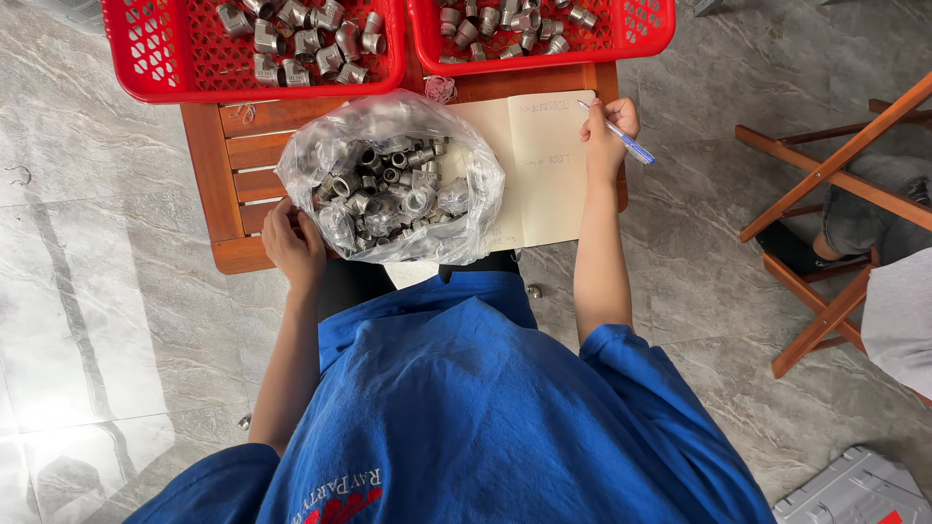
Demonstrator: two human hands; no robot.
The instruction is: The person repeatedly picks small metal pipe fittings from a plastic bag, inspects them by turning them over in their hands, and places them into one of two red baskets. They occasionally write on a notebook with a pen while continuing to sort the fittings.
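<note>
A clear plastic bag (388,180) full of small metal pipe fittings sits on a low wooden table (225,165). My left hand (291,243) rests against the bag's near left side, fingers on the plastic. An open notebook (544,165) with cream pages lies to the right of the bag. My right hand (609,131) holds a blue pen (621,136) at the notebook's right edge, the tip on the page's upper corner.
Two red plastic baskets (155,58) (641,29) with several metal fittings stand at the table's far side. A wooden folding chair (835,184) and a seated person's leg (854,223) are at the right. A grey case (854,490) lies at bottom right. A fitting (533,290) lies on the marble floor.
</note>
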